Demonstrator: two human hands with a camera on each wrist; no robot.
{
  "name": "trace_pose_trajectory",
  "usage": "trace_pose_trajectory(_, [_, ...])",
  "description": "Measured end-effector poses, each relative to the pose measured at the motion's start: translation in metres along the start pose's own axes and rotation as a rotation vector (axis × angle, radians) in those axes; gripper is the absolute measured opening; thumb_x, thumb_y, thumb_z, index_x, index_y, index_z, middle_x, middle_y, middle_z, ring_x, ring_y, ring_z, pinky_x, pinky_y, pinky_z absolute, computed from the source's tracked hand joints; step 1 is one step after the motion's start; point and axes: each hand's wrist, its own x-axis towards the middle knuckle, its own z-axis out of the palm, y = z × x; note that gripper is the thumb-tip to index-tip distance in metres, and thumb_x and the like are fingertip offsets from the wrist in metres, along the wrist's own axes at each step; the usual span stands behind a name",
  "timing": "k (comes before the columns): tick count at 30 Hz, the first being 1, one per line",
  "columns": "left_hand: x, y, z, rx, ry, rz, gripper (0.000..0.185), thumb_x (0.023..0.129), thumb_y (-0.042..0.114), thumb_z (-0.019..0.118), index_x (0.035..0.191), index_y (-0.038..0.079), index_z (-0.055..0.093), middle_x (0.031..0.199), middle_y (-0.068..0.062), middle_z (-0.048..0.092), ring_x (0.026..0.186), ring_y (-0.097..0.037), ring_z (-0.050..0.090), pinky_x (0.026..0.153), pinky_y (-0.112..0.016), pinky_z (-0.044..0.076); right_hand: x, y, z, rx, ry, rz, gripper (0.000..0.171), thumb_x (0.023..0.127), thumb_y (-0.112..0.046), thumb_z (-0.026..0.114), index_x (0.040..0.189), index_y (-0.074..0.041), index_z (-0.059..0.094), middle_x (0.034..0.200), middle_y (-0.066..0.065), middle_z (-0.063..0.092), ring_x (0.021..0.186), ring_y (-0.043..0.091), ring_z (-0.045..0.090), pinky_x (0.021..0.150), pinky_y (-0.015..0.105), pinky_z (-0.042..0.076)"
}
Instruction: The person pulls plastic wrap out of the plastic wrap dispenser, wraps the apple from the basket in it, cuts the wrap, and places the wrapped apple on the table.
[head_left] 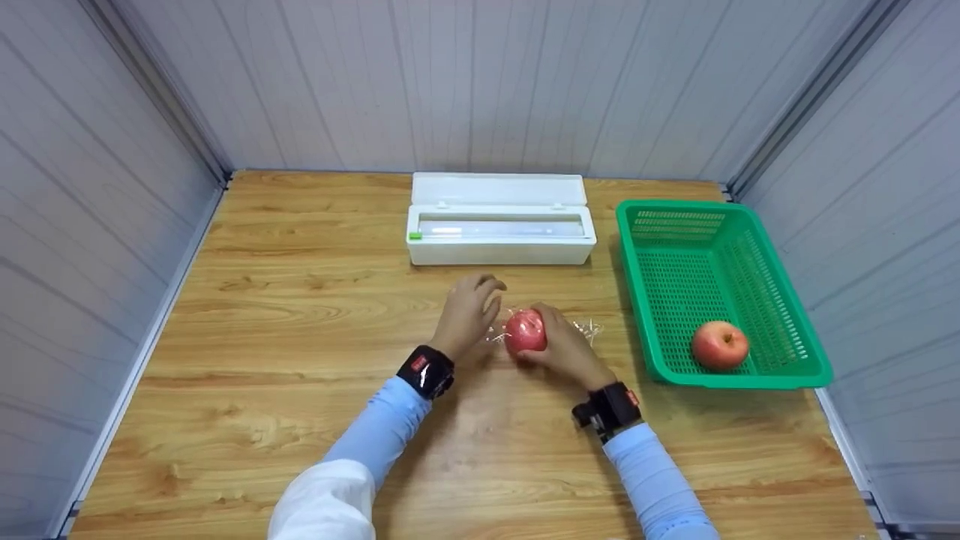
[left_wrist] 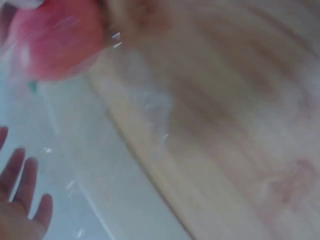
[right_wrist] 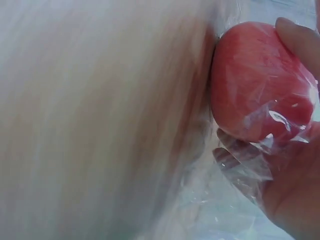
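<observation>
The right hand [head_left: 559, 345] grips a red apple [head_left: 523, 332] near the middle of the wooden table [head_left: 262, 375], fingers and thumb curved round it, while the left hand [head_left: 466, 315], fingers parted and holding nothing, hovers just beside the fruit. Clear film [head_left: 589, 330] clings to the apple, its crinkled edges showing on both sides. Farther from me sits a white box [head_left: 502, 253], its lid [head_left: 499, 189] raised over a pale roll [head_left: 502, 229]; rightward, a green basket [head_left: 742, 381] holds a second apple [head_left: 720, 346] at its near end.
</observation>
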Motion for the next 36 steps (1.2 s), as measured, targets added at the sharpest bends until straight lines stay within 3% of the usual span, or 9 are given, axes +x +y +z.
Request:
trace_pose_trajectory(7, [-0.007,-0.002,-0.029,-0.184,0.246,-0.217,0.017,0.088,0.003,0.056,0.102,0.005,0.066,0.112,-0.014,0.059,0.108,-0.03,0.053,0.101,-0.047,0.037,-0.004,-0.006,-0.003,0.0,0.033,0.042,0.086,0.07,-0.032,0.082,0.139,-0.006,0.038,0.136,0.017,0.048,0.122,0.033,0.052,0.102,0.049,0.044])
trace_pose_trajectory(11, [-0.019,-0.002,-0.038,-0.347,0.275,-0.37,0.021,0.092,0.007,0.054,0.111,0.002,0.062,0.114,-0.016,0.056,0.108,-0.03,0.053,0.097,-0.044,0.042,-0.009,-0.013,-0.01,-0.007,0.098,0.036,0.085,0.07,-0.03,0.082,0.138,-0.003,0.039,0.135,0.019,0.048,0.119,0.036,0.053,0.099,0.052,0.044])
trace_pose_trajectory(15, [-0.033,0.001,-0.042,-0.524,0.247,-0.496,0.032,0.098,0.017,0.049,0.125,0.002,0.052,0.123,-0.02,0.051,0.111,-0.032,0.052,0.097,-0.045,0.044,-0.019,-0.023,-0.019,0.023,0.177,0.041,0.083,0.069,-0.028,0.082,0.136,-0.002,0.04,0.133,0.02,0.05,0.117,0.038,0.054,0.097,0.054,0.046])
trace_pose_trajectory(18, [-0.043,0.008,-0.042,-0.611,0.221,-0.504,0.037,0.101,0.021,0.042,0.131,0.0,0.046,0.129,-0.022,0.05,0.116,-0.035,0.051,0.102,-0.047,0.041,-0.028,-0.03,-0.026,0.076,0.219,0.066,0.082,0.07,-0.027,0.082,0.135,-0.003,0.039,0.133,0.021,0.049,0.118,0.039,0.053,0.096,0.055,0.046])
trace_pose_trajectory(21, [-0.054,0.018,-0.041,-0.71,0.219,-0.467,0.043,0.104,0.026,0.034,0.134,-0.004,0.041,0.131,-0.025,0.049,0.119,-0.038,0.05,0.105,-0.049,0.04,-0.038,-0.038,-0.033,0.15,0.241,0.111,0.084,0.07,-0.029,0.082,0.137,-0.006,0.036,0.135,0.021,0.048,0.121,0.041,0.052,0.097,0.057,0.045])
trace_pose_trajectory(23, [-0.06,0.024,-0.04,-0.787,0.207,-0.43,0.056,0.103,0.038,0.031,0.137,-0.007,0.035,0.134,-0.027,0.047,0.122,-0.04,0.048,0.106,-0.05,0.039,-0.045,-0.043,-0.038,0.195,0.251,0.138,0.086,0.07,-0.031,0.082,0.138,-0.007,0.035,0.137,0.02,0.047,0.123,0.041,0.05,0.098,0.057,0.044])
trace_pose_trajectory(29, [-0.068,0.033,-0.039,-0.992,0.047,-0.335,0.107,0.083,0.077,0.034,0.149,-0.001,0.002,0.145,-0.035,0.029,0.133,-0.048,0.036,0.11,-0.054,0.033,-0.062,-0.055,-0.045,0.251,0.294,0.163,0.087,0.07,-0.032,0.082,0.139,-0.008,0.034,0.139,0.02,0.045,0.124,0.041,0.049,0.099,0.057,0.043])
trace_pose_trajectory(32, [-0.067,0.03,-0.039,-1.02,0.014,-0.376,0.107,0.081,0.078,0.035,0.15,0.004,0.0,0.146,-0.035,0.026,0.13,-0.048,0.039,0.106,-0.053,0.038,-0.067,-0.059,-0.042,0.266,0.276,0.168,0.087,0.07,-0.03,0.082,0.139,-0.009,0.033,0.14,0.019,0.044,0.126,0.041,0.048,0.099,0.057,0.043])
trace_pose_trajectory(36, [-0.065,0.025,-0.04,-1.007,0.002,-0.499,0.09,0.09,0.067,0.026,0.149,0.001,0.01,0.143,-0.035,0.029,0.116,-0.041,0.054,0.096,-0.045,0.049,-0.071,-0.062,-0.036,0.281,0.224,0.139,0.085,0.071,-0.026,0.082,0.139,-0.011,0.033,0.143,0.018,0.042,0.127,0.041,0.047,0.098,0.056,0.044])
